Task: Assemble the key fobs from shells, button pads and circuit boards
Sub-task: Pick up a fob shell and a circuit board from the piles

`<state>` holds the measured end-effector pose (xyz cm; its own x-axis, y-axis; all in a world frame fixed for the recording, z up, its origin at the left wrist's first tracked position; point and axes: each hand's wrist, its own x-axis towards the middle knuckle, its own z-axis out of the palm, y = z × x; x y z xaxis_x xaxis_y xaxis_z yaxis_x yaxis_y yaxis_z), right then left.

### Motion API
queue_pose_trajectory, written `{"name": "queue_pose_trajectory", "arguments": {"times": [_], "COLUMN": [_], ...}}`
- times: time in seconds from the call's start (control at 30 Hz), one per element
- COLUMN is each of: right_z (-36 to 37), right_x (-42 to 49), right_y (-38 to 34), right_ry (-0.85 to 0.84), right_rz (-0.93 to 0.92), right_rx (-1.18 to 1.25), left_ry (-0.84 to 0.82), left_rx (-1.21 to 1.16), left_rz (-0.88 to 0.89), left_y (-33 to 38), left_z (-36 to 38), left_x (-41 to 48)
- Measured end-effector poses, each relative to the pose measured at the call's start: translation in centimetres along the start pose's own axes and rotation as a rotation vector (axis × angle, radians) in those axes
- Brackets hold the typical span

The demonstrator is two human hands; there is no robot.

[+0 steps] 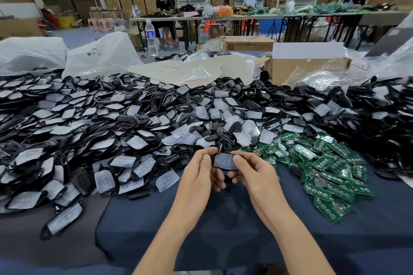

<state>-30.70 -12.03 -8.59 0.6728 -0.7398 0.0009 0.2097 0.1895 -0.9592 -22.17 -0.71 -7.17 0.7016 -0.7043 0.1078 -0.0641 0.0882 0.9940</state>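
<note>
We hold one black shell (230, 170) just above the desk (201, 230) in both hands. Our left hand (199, 172) pinches its 9 o'clock edge and our right hand (254, 174) its 3 o'clock edge, with thumbs laid on the clear button pad (224, 161), we judge to press it flat into its recess. The green circuit boards (324, 169) lie heaped at 3 o'clock of our hands, handy for the right hand's next pick, while the pile of padded shells (134, 118) spreads from 9 to 12 o'clock.
</note>
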Motion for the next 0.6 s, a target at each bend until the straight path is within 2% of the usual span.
{"name": "queue_pose_trajectory", "arguments": {"times": [0.3,0.5,0.6], "right_z": [0.4,0.6,0.2], "right_x": [-0.7,-1.5,-1.5], "right_y": [-0.5,-0.5,-0.9], "right_ry": [-0.029,0.054,0.103], "right_rz": [-0.033,-0.14,-0.181], "right_rx": [-0.167,-0.338,-0.364], "left_ry": [-0.05,-0.126,-0.142], "left_rx": [0.179,0.338,0.481], "left_rz": [-0.071,-0.245,-0.266], "left_y": [0.3,0.6,0.8], "left_z": [-1.0,-3.6,-4.3], "left_x": [0.1,0.4,0.4]}}
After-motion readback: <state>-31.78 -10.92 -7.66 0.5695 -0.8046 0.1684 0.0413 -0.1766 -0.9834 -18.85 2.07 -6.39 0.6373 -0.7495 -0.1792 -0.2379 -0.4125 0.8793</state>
